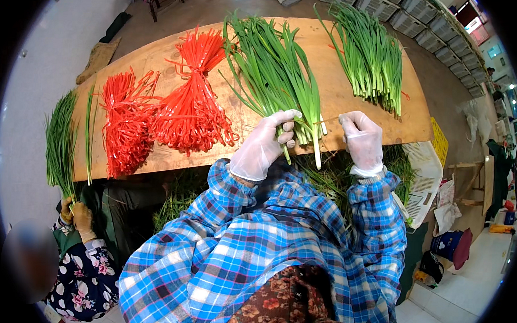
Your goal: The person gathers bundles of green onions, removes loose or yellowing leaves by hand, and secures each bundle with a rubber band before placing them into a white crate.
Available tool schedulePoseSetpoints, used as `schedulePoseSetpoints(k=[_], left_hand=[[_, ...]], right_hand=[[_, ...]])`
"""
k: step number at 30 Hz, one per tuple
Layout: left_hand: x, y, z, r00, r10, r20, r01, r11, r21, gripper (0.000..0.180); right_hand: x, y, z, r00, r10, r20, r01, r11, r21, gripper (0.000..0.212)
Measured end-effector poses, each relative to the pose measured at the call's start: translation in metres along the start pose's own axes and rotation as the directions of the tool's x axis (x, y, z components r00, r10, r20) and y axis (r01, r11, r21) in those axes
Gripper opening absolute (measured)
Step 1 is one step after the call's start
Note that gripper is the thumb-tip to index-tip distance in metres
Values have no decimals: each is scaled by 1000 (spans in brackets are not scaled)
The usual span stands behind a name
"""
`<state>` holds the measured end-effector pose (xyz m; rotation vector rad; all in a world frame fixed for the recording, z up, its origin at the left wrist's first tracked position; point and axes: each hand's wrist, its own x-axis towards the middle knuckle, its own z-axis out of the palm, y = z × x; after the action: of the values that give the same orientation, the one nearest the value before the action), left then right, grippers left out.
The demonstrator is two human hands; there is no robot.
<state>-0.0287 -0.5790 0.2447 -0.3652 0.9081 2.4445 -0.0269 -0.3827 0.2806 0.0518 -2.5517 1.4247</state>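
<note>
My left hand [263, 146], in a thin whitish glove, is closed round the lower stems of some garlic chives [314, 109]. Their pale stem ends stick out below its fingers, and the long green leaves lie away from me over the wooden table [260, 119]. Just to the right, my right hand [363, 141], gloved the same way, has thumb and forefinger pinched together. A thin brownish strand [330, 122] seems to run from the stems to those fingertips. Beneath the held stems lie more loose chives [250, 59].
Two bunches of red plastic ties [195, 102] [126, 122] lie left on the table. Chives [370, 63] are piled at the far right. At left a co-worker's gloved hands [80, 215] hold another bunch [60, 143]. A white crate [422, 181] stands below the right edge.
</note>
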Motion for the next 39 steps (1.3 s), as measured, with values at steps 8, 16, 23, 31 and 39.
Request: schedulePoseSetpoints(k=[8, 16, 23, 31, 39], left_hand=[[-12, 4, -15, 996, 80, 27, -76, 991, -111, 14], [-15, 1, -4, 995, 95, -6, -95, 995, -26, 15], [-11, -3, 11, 994, 108, -12, -107, 993, 48, 10], [-15, -5, 7, 985, 164, -55, -164, 986, -9, 9], [-13, -19, 22, 988, 148, -52, -147, 989, 14, 15]], right_hand=[[5, 3, -34, 972, 235, 8, -235, 968, 92, 15], [-53, 9, -81, 861, -97, 498, 345, 832, -434, 31], [-28, -41, 21, 879, -446, 169, 462, 707, -536, 25], [-22, -30, 33, 832, -551, 63, 509, 713, -482, 10], [-31, -37, 38, 662, -733, 160, 729, 578, -366, 10]])
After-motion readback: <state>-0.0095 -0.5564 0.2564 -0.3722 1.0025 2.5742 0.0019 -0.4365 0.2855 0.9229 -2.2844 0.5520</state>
